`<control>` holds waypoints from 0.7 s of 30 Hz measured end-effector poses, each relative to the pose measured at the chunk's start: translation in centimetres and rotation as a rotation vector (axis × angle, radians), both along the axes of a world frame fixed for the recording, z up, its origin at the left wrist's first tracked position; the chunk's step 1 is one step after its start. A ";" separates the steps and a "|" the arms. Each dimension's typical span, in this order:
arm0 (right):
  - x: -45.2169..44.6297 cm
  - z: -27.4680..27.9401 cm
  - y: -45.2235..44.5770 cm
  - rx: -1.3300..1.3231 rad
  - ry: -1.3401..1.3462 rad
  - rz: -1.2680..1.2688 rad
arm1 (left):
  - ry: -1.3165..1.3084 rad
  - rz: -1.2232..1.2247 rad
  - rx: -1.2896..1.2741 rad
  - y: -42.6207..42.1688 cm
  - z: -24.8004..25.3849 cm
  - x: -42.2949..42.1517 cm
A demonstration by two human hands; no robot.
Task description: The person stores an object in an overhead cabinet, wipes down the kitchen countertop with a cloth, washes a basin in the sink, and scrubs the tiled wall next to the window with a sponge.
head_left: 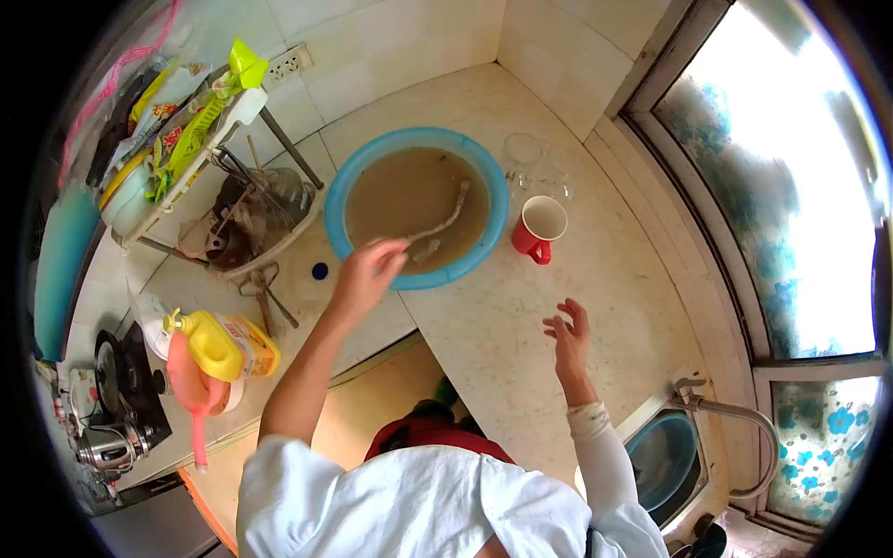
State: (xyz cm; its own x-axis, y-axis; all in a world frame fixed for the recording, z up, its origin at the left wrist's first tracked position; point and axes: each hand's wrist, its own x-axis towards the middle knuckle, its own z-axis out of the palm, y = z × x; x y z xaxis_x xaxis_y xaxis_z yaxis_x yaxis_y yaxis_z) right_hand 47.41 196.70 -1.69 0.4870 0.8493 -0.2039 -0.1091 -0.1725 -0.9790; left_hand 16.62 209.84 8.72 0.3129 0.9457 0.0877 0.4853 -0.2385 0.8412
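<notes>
We see the thin pale strip [446, 221] lying in a curve in the brown water of the blue basin [500, 200], and with our left hand [367, 274] we pinch its near end between the fingers, above the rim. Around the basin, on the desk [484, 339], there is a dark blue cap [319, 271] to the left, and to the right the red mug [530, 244] stands upright near clear glasses [523, 149]. Our right hand [570, 335] is nearest to this mug, apart from it, empty with fingers loosely spread.
</notes>
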 end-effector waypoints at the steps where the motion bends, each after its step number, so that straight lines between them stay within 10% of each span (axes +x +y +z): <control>1: 0.1 0.0 -1.3 -0.038 0.030 -0.009 | 0.211 -0.131 0.213 2.3 -0.8 2.0; 5: 0.4 0.9 -5.3 -0.045 0.031 -0.032 | 0.899 -0.259 0.387 7.5 -5.2 7.4; 8: 0.6 1.7 -8.0 -0.095 0.053 -0.097 | 0.660 -0.334 0.102 13.1 -11.9 7.8; 11: 1.0 2.4 -10.1 -0.111 0.100 -0.127 | 0.790 -0.292 -0.197 13.8 -7.0 7.9; 21: 0.0 2.2 -11.8 -0.132 0.189 -0.136 | -0.818 -0.044 -0.652 16.1 -0.2 0.4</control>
